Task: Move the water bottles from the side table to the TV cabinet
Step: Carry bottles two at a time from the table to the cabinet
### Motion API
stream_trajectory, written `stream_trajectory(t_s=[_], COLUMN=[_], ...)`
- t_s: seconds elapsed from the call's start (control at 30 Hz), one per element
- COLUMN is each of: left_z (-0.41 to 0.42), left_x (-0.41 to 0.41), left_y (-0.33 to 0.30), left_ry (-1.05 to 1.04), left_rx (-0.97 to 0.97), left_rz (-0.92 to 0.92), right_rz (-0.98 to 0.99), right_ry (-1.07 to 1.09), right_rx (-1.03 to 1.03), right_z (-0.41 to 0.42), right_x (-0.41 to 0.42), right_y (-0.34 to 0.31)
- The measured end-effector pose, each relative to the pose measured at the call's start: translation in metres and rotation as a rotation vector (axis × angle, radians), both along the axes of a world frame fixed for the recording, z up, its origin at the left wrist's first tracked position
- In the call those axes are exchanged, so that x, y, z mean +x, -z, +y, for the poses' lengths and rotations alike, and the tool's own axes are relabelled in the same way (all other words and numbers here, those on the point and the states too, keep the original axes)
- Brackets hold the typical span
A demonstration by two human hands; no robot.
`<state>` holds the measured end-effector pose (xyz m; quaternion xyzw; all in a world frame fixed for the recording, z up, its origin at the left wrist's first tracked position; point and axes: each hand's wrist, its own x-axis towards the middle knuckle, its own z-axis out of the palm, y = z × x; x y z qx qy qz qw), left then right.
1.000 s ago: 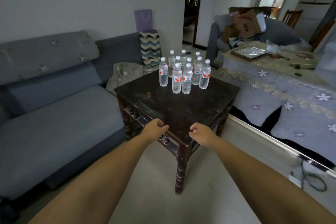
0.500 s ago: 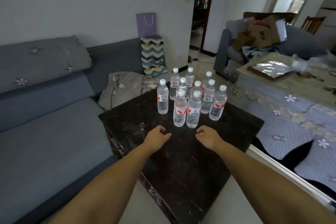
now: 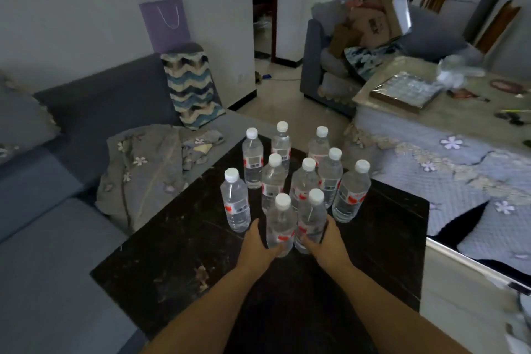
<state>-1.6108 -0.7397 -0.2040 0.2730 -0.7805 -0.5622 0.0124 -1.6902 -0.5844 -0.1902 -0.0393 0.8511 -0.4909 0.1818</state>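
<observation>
Several clear water bottles with white caps and red-and-white labels stand clustered on the dark wooden side table point(image 3: 178, 244). My left hand point(image 3: 257, 243) wraps the lower part of the nearest left bottle point(image 3: 281, 223). Around the nearest right bottle point(image 3: 311, 218) my right hand point(image 3: 327, 241) is closed. Both bottles stand upright on the tabletop. A lone bottle point(image 3: 235, 204) stands just left of my left hand, and another bottle point(image 3: 351, 191) stands to the right. The TV cabinet is not in view.
A grey sofa point(image 3: 57, 238) with a crumpled floral blanket point(image 3: 143, 169) borders the table on the left. On the right is a low table under a floral cover point(image 3: 459, 158) with a tray and clutter. An armchair piled with cardboard boxes point(image 3: 370, 29) and a doorway point(image 3: 264, 6) are behind.
I have come closer to the table. Both hands moved forward from the table's near side and closed around the two front bottles.
</observation>
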Motion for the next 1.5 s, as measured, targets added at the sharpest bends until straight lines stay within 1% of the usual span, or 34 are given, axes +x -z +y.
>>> stream_trajectory(t_s=[0.1, 0.2, 0.33, 0.43, 0.57, 0.67, 0.77, 0.83, 0.93, 1.07, 1.2, 1.27, 1.33, 1.4, 1.5], left_z=[-0.013, -0.017, -0.014, -0.021, -0.028, -0.019, 0.003, 0.028, 0.080, 0.166, 0.266, 0.312, 0.359, 0.402, 0.465], left_x=[-0.031, -0.057, -0.065, -0.073, -0.070, -0.059, -0.047, -0.038, -0.023, 0.017, 0.078, 0.113, 0.152, 0.186, 0.240], left_y=[0.001, 0.022, 0.038, 0.036, 0.032, 0.031, 0.026, 0.015, -0.002, -0.024, -0.035, -0.035, -0.033, -0.029, -0.025], left_ry=[0.075, 0.163, 0.083, 0.113, 0.202, 0.267, 0.359, 0.408, 0.490, 0.709, 0.968, 1.024, 1.119, 1.234, 1.441], left_rx=[0.046, 0.090, 0.111, 0.102, 0.160, 0.177, 0.201, 0.221, 0.275, 0.302, 0.275, 0.208, 0.155, 0.133, 0.107], left_rz=[0.085, 0.138, 0.132, 0.089, 0.048, -0.025, -0.089, -0.120, -0.151, -0.127, -0.128, -0.174, -0.163, -0.164, -0.167], right_rz=[0.003, -0.030, -0.036, -0.046, -0.095, -0.146, -0.187, -0.198, -0.189, -0.177, -0.120, -0.081, -0.080, -0.127, -0.129], right_ry=[0.039, 0.106, 0.159, 0.191, 0.183, 0.189, 0.240, 0.318, 0.385, 0.530, 0.655, 0.722, 0.869, 1.018, 1.181], right_rx=[-0.129, -0.214, -0.241, -0.253, -0.243, -0.254, -0.320, -0.363, -0.372, -0.405, -0.331, -0.289, -0.252, -0.199, -0.145], right_z=[-0.011, -0.015, -0.017, -0.021, -0.011, 0.008, 0.034, 0.059, 0.105, 0.178, 0.268, 0.309, 0.351, 0.387, 0.431], right_x=[-0.014, -0.023, -0.025, -0.028, -0.025, -0.007, 0.019, 0.040, 0.075, 0.137, 0.227, 0.278, 0.334, 0.386, 0.465], right_y=[0.012, 0.031, 0.041, 0.036, 0.027, 0.025, 0.023, 0.017, 0.006, -0.005, -0.019, -0.023, -0.019, -0.014, -0.013])
